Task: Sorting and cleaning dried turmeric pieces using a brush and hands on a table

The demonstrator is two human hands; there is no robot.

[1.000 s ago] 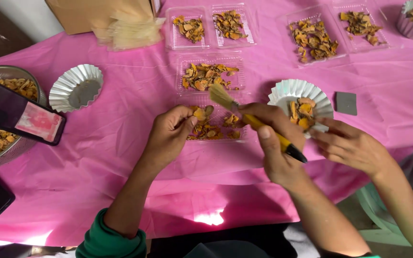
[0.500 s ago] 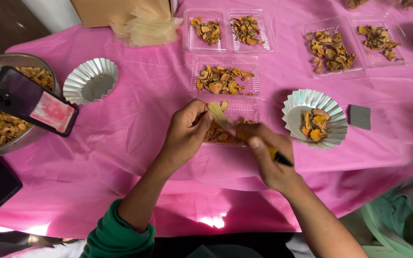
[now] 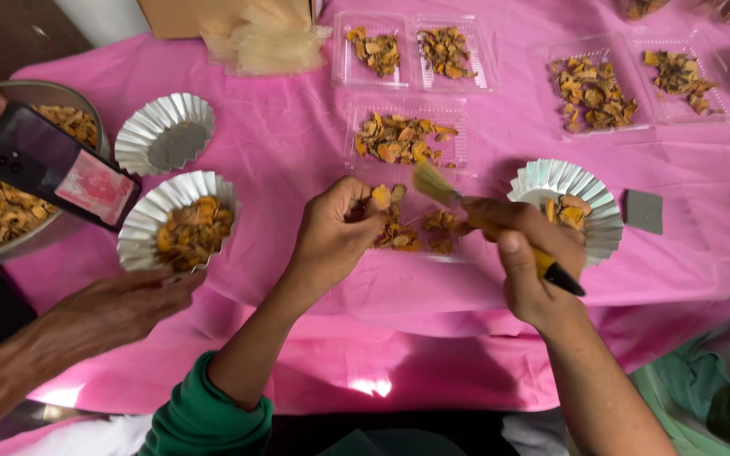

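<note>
Now the left hand (image 3: 331,236) pinches an orange dried piece (image 3: 380,198) while the right hand (image 3: 525,262) grips a small brush (image 3: 466,211), near the pink table's (image 3: 297,143) front edge.

Three fluted foil cups sit on the pink worktop: one empty (image 3: 165,133) at ten o'clock, one filled with orange pieces (image 3: 181,221) at nine o'clock, one (image 3: 569,203) at three o'clock. Six clear plastic trays of orange pieces show: two (image 3: 371,49) (image 3: 449,51) at twelve, one (image 3: 405,135) below them, one (image 3: 411,224) at centre, two (image 3: 593,89) (image 3: 682,74) at two o'clock. One brush (image 3: 492,232), one phone (image 3: 57,169), one grey square (image 3: 644,211).
</note>
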